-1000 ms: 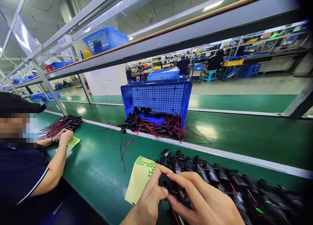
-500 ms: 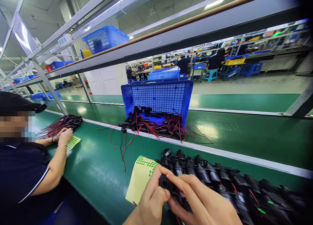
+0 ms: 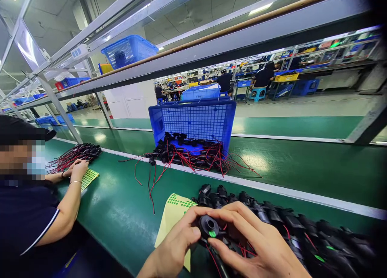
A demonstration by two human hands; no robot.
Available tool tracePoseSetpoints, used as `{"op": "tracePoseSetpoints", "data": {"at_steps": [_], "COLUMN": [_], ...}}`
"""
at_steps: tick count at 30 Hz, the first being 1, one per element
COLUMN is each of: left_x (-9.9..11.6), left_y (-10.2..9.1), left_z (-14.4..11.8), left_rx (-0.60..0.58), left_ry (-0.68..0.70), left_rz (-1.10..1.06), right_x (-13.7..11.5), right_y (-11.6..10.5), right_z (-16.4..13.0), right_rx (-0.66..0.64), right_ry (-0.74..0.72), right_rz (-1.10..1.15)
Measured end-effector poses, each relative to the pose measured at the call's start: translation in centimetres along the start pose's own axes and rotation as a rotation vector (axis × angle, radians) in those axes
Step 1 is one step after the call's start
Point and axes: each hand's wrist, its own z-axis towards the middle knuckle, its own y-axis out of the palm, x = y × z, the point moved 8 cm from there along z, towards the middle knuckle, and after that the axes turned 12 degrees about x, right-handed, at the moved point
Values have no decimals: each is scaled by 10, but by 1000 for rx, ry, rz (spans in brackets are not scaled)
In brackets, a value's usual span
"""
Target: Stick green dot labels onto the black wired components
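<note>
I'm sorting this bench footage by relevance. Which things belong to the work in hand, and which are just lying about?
In use:
left hand
right hand
black part with a green dot
sheet of green dots
row of black parts

Lying about:
tipped blue crate
spilled wired parts
blue basket overhead

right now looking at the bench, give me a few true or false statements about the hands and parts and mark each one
1. Both hands hold one small black part with a green dot on it. True: the left hand and right hand pinch the black part.
2. The sticker sheet is blue. False: it is pale yellow with green dots.
3. A blue crate lies tipped with wired parts spilling out. True.
4. The row of black parts lies left of the hands. False: it runs to their right.
5. A co-worker's hand rests by a dotted sheet. True.
</note>
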Motion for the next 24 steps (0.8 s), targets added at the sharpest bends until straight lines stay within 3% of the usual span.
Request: {"op": "tracePoseSetpoints", "data": {"at_steps": [5, 10, 15, 20, 24], "left_x": [1, -7, -6, -4, 4], "left_y": [0, -11, -14, -11, -6], "left_z": [-2, 2, 3, 2, -2], "left_rx": [-61, 88, 192, 211, 181], "left_ry": [39, 121, 224, 323, 493], "left_rz": [119, 108, 194, 270, 393], "right_x": [0, 5, 16, 24, 28], "right_y": [-2, 1, 3, 13, 25], "right_z": [6, 7, -3, -13, -19], "right_rx": [6, -33, -45, -67, -79], "right_ry": [50, 145, 366, 580, 692], "right_rz": [125, 187, 300, 455, 571]}}
